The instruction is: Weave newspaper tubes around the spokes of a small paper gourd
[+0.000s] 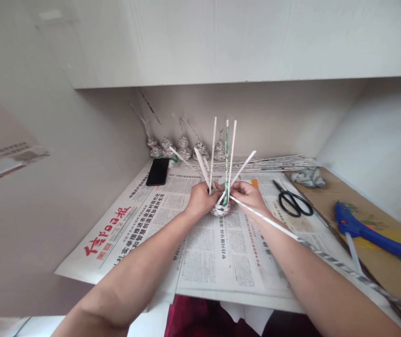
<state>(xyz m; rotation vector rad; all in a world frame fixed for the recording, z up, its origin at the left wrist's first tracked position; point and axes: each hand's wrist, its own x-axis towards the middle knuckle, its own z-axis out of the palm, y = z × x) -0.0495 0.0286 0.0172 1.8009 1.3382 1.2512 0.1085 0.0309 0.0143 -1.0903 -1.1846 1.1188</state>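
Observation:
A small woven paper basket [220, 209] sits over the newspaper, with several rolled-paper stakes [213, 154] standing up and fanning out from it. My left hand [202, 197] is closed around its left side, the thumb against the weave. On the other side my right hand [247, 194] pinches at the stakes near the rim, where a long rolled-paper strand [266, 219] leaves the weave and runs down across my right forearm. One of the upright stakes is green [226, 164]. My fingertips behind the basket are partly hidden.
Newspaper [140, 224] covers the table. A black phone [157, 172] lies left; scissors [293, 202], a crumpled cloth [308, 178] and a blue glue gun [372, 231] on cardboard lie right. Behind stand several woven gourd shapes [184, 149] and a bundle of paper rolls [256, 163]. A panel [242, 42] overhangs.

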